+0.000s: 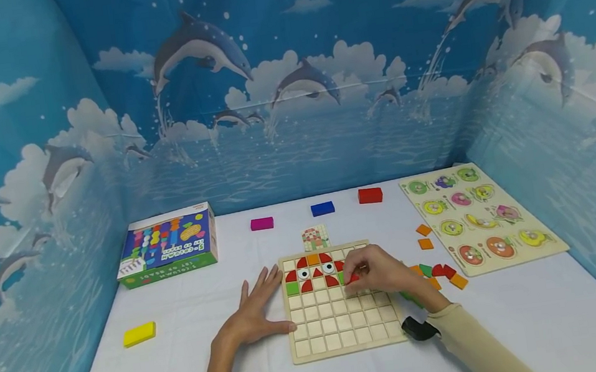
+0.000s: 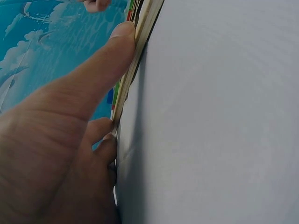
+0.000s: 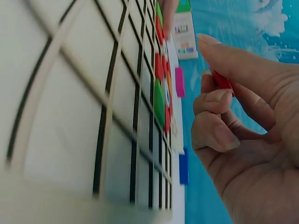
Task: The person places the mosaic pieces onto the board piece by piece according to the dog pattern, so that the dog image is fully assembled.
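Observation:
A wooden grid board (image 1: 330,326) lies on the white table, its upper rows partly filled with red, green, orange and eye-patterned tiles. My left hand (image 1: 255,317) is spread along the board's left edge, thumb and fingertips right at the rim. In the left wrist view the thumb (image 2: 124,35) lies against the board's side. Over the right part of the board, my right hand (image 1: 380,272) pinches a small red tile (image 3: 221,82) between thumb and fingers. A pattern card (image 1: 315,238) lies just beyond the board's far edge.
Loose orange, green and red tiles (image 1: 459,281) lie right of the board, partly behind the right forearm. A fruit puzzle board (image 1: 477,212) lies farther right. Magenta (image 1: 261,223), blue (image 1: 322,208), red (image 1: 369,195) and yellow blocks (image 1: 139,334) and a toy box (image 1: 167,244) stand around.

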A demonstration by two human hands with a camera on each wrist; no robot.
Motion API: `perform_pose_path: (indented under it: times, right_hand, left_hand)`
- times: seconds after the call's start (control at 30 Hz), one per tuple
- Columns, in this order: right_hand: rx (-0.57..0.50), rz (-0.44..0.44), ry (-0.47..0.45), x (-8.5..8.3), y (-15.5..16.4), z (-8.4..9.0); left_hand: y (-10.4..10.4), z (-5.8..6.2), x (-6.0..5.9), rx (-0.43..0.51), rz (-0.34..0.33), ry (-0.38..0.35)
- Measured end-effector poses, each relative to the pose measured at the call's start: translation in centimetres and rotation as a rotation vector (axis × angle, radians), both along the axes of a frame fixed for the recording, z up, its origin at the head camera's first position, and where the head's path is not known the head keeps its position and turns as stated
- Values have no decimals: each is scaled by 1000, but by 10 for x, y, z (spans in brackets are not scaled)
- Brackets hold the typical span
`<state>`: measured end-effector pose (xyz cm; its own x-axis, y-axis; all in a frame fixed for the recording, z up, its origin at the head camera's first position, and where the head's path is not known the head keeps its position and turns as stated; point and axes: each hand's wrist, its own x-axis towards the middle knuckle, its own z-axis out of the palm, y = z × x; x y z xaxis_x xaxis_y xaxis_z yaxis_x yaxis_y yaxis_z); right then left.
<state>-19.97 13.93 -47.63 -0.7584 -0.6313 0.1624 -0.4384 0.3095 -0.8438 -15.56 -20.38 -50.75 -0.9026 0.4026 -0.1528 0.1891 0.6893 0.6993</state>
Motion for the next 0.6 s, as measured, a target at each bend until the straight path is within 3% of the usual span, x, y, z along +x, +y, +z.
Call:
perform_pose_path:
  times: [0.27,0.5,0.6]
  right_hand:
    - [-42,49,-35,2,-25,-1]
    - [-42,3,-246,10,-56,5]
    - [-33,-10,-276,12,-68,4]
  left_hand:
    - [1,1,0,-24,3,-1]
    - [0,-2,0,-26,1,17]
    - [-1,-3,0,-23,-5,17]
